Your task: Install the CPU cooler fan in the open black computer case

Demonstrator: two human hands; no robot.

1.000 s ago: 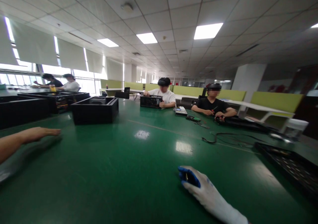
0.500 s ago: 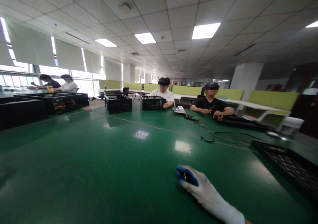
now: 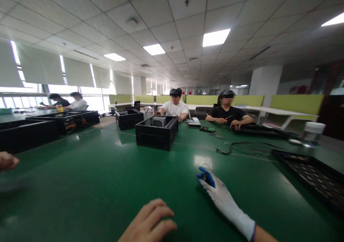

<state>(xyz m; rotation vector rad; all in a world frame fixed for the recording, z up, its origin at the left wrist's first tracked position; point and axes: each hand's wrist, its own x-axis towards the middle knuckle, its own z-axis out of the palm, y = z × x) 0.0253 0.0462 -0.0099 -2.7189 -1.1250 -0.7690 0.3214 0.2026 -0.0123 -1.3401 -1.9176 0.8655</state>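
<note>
Newly arrived at the bottom middle of the frame, the left hand [image 3: 149, 222] lies knuckles up on the green table [image 3: 88, 184], fingers loosely curled and released, seemingly resting as a brace. Right of it, the gloved right hand [image 3: 219, 197] pinches a small dark part [image 3: 204, 178] between blue fingertips [image 3: 210, 180], low over the table, a grip suiting something tiny. Beyond, mid-frame, the black crate [image 3: 157, 137] holding a grey box [image 3: 158, 121] now sits nearer. Another person's hand [image 3: 6, 160] shows at the left edge.

four black crates [image 3: 157, 136], four seated people [image 3: 174, 107]
</note>
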